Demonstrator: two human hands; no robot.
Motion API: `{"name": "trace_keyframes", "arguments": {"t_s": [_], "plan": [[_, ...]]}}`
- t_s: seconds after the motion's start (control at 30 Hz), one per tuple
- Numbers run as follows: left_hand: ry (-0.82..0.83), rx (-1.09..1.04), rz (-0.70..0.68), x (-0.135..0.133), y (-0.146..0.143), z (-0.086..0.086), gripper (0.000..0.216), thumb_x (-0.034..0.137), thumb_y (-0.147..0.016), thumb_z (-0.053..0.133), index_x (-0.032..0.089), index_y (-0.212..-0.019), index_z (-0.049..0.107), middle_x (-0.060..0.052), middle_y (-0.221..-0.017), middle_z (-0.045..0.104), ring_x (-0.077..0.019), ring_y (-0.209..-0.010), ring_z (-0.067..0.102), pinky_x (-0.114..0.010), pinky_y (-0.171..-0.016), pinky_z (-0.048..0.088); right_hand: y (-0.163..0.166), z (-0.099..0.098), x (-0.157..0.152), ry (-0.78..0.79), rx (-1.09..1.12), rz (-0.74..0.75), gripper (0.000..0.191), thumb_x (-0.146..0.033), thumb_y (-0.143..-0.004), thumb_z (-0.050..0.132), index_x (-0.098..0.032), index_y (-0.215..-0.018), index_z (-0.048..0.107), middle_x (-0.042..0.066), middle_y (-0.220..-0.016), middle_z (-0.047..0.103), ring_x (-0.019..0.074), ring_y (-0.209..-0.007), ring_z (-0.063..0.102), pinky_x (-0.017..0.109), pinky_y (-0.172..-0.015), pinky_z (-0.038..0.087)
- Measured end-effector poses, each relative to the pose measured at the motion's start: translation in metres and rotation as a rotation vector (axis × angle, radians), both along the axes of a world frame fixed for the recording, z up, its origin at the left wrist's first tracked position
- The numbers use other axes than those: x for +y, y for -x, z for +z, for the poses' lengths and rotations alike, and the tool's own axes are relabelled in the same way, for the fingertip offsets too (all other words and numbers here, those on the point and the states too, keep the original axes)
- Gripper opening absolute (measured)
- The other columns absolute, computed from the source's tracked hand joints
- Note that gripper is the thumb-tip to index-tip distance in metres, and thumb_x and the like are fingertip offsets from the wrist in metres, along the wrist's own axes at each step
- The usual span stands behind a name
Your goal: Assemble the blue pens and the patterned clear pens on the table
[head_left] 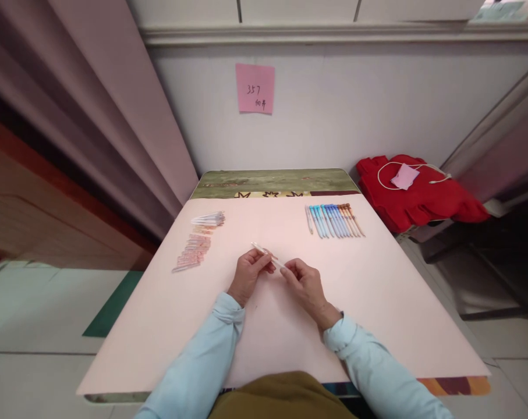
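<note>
Clear pen [267, 254] pinched by fingers of left hand [247, 274] and right hand [306, 286]; a slack pinch could drop it onto desk [377, 291].

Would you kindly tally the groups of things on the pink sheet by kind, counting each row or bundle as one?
Row of blue and brown pens: 1
Row of pinkish pieces: 1
Bundle of clear pieces: 1
Single clear pen, held by left hand and right hand: 1
Total: 4

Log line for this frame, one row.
left hand grips clear pen | right hand pinches its end | pen row far right | pink parts row left
</note>
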State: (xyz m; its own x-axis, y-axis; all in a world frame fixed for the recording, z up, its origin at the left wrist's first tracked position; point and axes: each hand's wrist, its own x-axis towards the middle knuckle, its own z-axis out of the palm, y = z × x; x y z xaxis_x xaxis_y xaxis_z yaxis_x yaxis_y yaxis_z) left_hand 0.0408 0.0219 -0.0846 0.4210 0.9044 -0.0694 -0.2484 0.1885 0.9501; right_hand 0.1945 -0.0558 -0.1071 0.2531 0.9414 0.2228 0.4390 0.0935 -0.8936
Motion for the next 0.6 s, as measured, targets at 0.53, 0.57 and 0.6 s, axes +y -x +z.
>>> {"name": "trace_keyframes", "arguments": {"t_s": [0.53,0.57,0.6], "plan": [[-0.019,0.052,0.006,0.001,-0.0009,0.0001,0.025,0.037,-0.075,0.074,0.014,-0.083,0.067,-0.002,-0.065,0.064,-0.0132,-0.059,0.058,-0.026,-0.064,0.047,-0.0007,0.0021,0.0015,0.004,-0.039,-0.012,0.027,-0.044,-0.087,0.059,-0.02,-0.076,0.065,-0.002,-0.061,0.062,0.0117,-0.052,0.053,0.022,-0.051,0.039],[-0.018,0.05,0.007,0.001,-0.0007,-0.0001,0.025,0.037,-0.075,0.074,0.014,-0.084,0.067,-0.002,-0.065,0.064,-0.013,-0.059,0.058,-0.026,-0.063,0.047,-0.0009,0.0019,0.0012,0.008,-0.049,-0.007,0.027,-0.043,-0.088,0.058,-0.021,-0.076,0.065,-0.001,-0.061,0.063,0.0119,-0.052,0.053,0.022,-0.051,0.039],[-0.017,0.05,0.007,0.001,-0.0006,-0.0004,0.025,0.037,-0.075,0.074,0.014,-0.084,0.067,-0.002,-0.065,0.064,-0.0128,-0.059,0.058,-0.026,-0.063,0.047,-0.0011,0.0017,0.0011,0.011,-0.057,-0.001,0.026,-0.043,-0.088,0.057,-0.021,-0.077,0.066,-0.001,-0.061,0.063,0.0122,-0.053,0.054,0.022,-0.052,0.04]]}}
